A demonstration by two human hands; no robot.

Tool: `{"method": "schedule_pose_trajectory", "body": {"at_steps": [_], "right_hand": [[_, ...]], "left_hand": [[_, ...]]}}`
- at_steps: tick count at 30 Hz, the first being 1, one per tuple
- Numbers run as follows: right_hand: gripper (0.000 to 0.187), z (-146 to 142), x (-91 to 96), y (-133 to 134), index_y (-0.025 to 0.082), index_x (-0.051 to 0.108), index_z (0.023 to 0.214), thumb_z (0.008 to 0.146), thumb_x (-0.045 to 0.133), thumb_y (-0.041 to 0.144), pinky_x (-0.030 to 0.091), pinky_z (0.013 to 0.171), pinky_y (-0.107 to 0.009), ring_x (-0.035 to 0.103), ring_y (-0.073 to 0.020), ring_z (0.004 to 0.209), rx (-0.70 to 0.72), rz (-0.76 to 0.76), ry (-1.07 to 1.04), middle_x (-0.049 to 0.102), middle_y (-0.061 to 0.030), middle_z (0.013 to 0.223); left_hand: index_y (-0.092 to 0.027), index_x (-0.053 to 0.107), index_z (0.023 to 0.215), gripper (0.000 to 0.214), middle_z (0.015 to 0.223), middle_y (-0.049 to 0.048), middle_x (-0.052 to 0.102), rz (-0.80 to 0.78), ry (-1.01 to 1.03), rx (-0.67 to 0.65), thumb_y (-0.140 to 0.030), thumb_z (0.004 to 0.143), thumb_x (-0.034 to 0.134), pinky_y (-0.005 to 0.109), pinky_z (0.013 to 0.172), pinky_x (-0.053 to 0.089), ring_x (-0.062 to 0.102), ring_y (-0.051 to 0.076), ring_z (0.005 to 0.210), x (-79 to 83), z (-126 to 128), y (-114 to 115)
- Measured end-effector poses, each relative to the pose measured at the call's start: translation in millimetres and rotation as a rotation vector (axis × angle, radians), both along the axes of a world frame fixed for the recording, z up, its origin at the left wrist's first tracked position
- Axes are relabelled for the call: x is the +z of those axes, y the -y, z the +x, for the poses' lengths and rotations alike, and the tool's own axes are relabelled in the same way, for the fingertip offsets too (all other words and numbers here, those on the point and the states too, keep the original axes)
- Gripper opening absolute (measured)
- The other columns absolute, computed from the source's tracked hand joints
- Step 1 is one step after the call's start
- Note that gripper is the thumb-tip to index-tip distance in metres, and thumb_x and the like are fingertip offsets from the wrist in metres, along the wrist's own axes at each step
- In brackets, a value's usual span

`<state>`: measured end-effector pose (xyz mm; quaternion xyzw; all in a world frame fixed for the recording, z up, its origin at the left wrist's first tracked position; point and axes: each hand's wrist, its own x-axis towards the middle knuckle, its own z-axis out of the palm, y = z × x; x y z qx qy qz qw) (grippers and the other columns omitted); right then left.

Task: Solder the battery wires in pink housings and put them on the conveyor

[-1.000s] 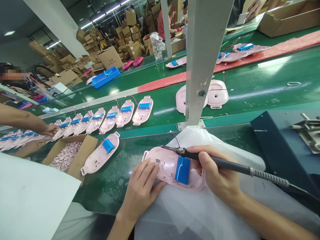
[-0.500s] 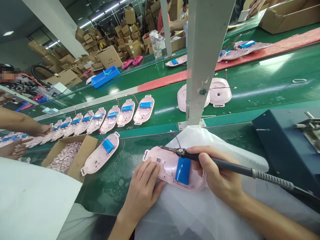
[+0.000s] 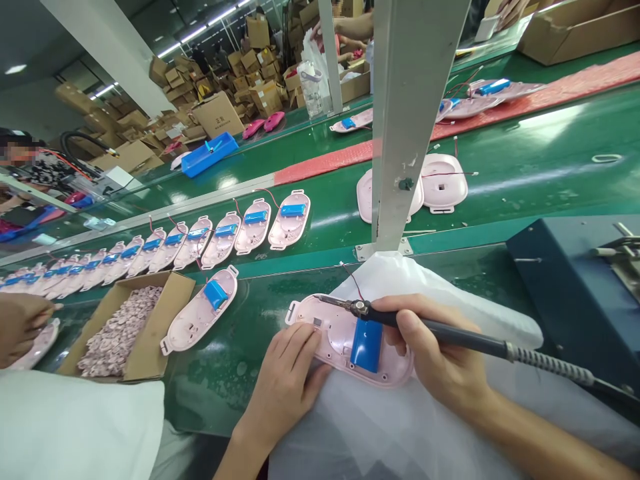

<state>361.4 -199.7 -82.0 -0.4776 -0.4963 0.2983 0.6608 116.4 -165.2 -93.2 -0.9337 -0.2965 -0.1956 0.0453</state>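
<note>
A pale pink plastic shell [image 3: 333, 343] lies open side up on white sheeting in front of me, with a blue wrapped battery pack [image 3: 367, 347] in it and a thin wire rising behind. My left hand [image 3: 290, 367] steadies its left end, fingers over the inside and thumb at the near edge. In my right hand [image 3: 435, 347] is a soldering iron [image 3: 450, 335], held like a pen. Its tip points left over the shell's far rim; whether it touches cannot be made out. Left of these lies another pink shell [image 3: 203, 313] with a blue battery pack.
A cardboard box [image 3: 145, 353] of small pale pink parts stands at left, beside a co-worker's hand [image 3: 23, 330]. Several battery-fitted shells line the green conveyor [image 3: 330, 233]. A metal post [image 3: 407, 120] rises ahead; a dark blue machine [image 3: 565, 287] stands at right.
The co-worker at left has drawn back from the row of shells and a shell now shows by that hand. My hands, the iron and the shell are almost unmoved.
</note>
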Motion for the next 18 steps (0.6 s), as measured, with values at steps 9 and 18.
{"method": "schedule_pose_trajectory", "body": {"at_steps": [9, 18], "right_hand": [[0.023, 1.5, 0.7, 0.7, 0.022, 0.080, 0.096, 0.105, 0.061, 0.032, 0.049, 0.044, -0.021, 0.060, -0.0111, 0.046, 0.029, 0.005, 0.026, 0.069, 0.0029, 0.060], [0.020, 0.8, -2.7, 0.2, 0.024, 0.080, 0.098, 0.103, 0.060, 0.024, 0.047, 0.044, -0.018, 0.060, -0.0088, 0.048, 0.053, 0.026, 0.024, 0.070, 0.0037, 0.064]], "left_hand": [[-0.007, 0.061, 0.129, 0.031, 0.127, 0.0178, 0.069, 0.000, 0.015, -0.001, -0.024, 0.104, 0.057, 0.040, 0.108, 0.053, 0.063, 0.028, 0.122, -3.2, 0.0, -0.5], [-0.008, 0.061, 0.131, 0.033, 0.127, 0.0195, 0.064, 0.048, -0.011, 0.024, -0.025, 0.103, 0.057, 0.044, 0.110, 0.053, 0.059, 0.031, 0.128, -3.2, 0.1, -1.2]]}}
